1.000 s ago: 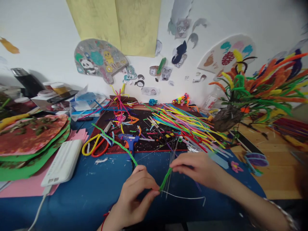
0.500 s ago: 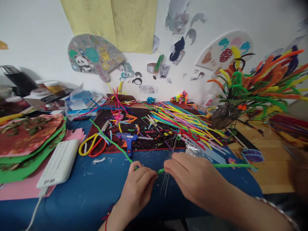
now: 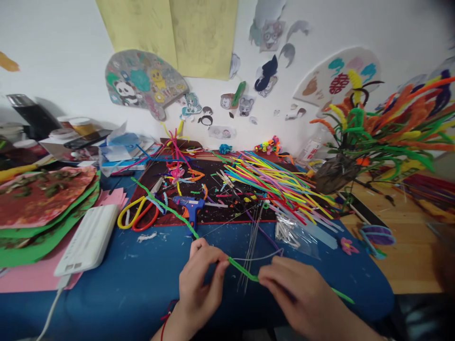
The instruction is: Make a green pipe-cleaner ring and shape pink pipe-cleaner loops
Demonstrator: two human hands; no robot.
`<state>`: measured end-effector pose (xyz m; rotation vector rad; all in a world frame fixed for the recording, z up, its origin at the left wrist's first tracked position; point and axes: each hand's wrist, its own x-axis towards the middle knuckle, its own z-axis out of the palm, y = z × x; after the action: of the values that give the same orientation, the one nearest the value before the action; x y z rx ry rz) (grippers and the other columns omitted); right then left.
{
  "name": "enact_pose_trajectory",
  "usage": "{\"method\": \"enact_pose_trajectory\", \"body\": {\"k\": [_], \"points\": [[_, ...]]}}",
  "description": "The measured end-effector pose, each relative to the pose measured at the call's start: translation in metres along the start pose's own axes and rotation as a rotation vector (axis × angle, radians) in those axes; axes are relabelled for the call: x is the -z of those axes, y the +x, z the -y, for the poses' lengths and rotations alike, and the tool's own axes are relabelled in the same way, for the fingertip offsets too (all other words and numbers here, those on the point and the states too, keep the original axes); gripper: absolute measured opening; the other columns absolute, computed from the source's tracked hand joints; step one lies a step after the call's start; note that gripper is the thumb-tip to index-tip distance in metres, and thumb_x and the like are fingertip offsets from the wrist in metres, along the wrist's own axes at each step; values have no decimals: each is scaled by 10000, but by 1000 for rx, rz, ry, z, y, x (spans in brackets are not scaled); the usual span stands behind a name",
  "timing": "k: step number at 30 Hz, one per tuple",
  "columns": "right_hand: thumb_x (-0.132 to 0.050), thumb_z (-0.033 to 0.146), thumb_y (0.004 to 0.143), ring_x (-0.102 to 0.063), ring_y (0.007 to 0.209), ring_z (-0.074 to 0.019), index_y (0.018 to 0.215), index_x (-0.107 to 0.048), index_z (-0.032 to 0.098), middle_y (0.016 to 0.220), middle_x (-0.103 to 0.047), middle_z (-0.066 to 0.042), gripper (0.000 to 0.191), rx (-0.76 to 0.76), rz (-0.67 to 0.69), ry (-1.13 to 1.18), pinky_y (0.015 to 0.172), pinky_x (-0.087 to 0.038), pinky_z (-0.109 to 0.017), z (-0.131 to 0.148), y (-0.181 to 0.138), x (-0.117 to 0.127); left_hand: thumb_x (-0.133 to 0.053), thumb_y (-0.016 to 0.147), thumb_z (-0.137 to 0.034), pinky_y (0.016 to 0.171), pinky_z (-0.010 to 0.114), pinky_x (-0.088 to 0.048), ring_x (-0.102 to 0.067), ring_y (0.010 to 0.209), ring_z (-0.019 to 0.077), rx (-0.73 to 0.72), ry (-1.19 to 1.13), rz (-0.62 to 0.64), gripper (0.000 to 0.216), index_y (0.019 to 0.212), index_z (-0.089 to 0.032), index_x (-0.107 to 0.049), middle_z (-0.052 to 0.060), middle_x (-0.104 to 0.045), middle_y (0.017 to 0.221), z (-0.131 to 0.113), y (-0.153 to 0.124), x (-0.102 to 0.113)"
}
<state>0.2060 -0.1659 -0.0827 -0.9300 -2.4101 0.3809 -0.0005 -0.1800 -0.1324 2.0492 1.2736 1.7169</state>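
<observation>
A long green pipe cleaner (image 3: pixel 243 270) runs between my hands above the blue table (image 3: pixel 149 284). My left hand (image 3: pixel 201 282) pinches it between thumb and fingers, and one length slants up and left past the scissors. My right hand (image 3: pixel 298 291) is closed on it further right; its other end shows beyond the knuckles. A thin pale wire (image 3: pixel 254 259) stretches from my left fingertips toward my right hand; which hand holds it I cannot tell. Several straight thin wires (image 3: pixel 252 246) lie below. Beyond my left hand is a blue glue gun (image 3: pixel 192 210).
Red-and-yellow-handled scissors (image 3: pixel 137 215) lie on the left near a white power bank (image 3: pixel 88 239) with a cable. Coloured pipe cleaners (image 3: pixel 277 177) heap on the dark mat. A clear bag of white sticks (image 3: pixel 289 232), a pink flower (image 3: pixel 349 245) and a phone (image 3: pixel 362 210) are right.
My hands have moved apart, baring more of the green pipe cleaner between them. My right hand went lower and right, and a pale wire now shows between the hands.
</observation>
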Motion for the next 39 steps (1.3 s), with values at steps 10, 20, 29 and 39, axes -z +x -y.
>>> {"method": "enact_pose_trajectory", "body": {"k": [10, 20, 29, 39], "points": [[-582, 174, 842, -527, 574, -77, 758, -645, 182, 722, -654, 20, 105, -179, 179, 212, 545, -395, -192, -33, 66, 20, -491, 853, -12, 889, 371, -332, -588, 665, 110, -177, -20, 380, 181, 908, -177, -540, -7, -672, 771, 1, 0, 9], [-374, 156, 960, -530, 594, -133, 807, -614, 187, 653, -574, -16, 287, 139, 27, -125, 537, -385, -239, 29, 24, 27, -514, 856, -22, 816, 362, -335, -592, 636, 112, -118, 247, 187, 171, 906, -180, -557, -5, -681, 759, 7, 4, 11], [-413, 150, 947, -528, 598, -117, 856, -639, 173, 663, -586, -13, 244, 65, 37, 52, 541, -396, -215, -2, -2, -3, -486, 826, -11, 794, 377, -354, -563, 603, 123, -147, 83, 49, 170, 861, -174, -520, -3, -630, 700, 2, -1, 7], [-508, 205, 933, -563, 641, -101, 832, -646, 176, 718, -656, -13, 174, 234, -40, 57, 588, -430, -209, -31, 53, 17, -449, 871, -17, 909, 374, -399, -588, 662, 119, -313, 59, 384, 181, 936, -156, -546, 21, -667, 755, 5, 1, 18]]}}
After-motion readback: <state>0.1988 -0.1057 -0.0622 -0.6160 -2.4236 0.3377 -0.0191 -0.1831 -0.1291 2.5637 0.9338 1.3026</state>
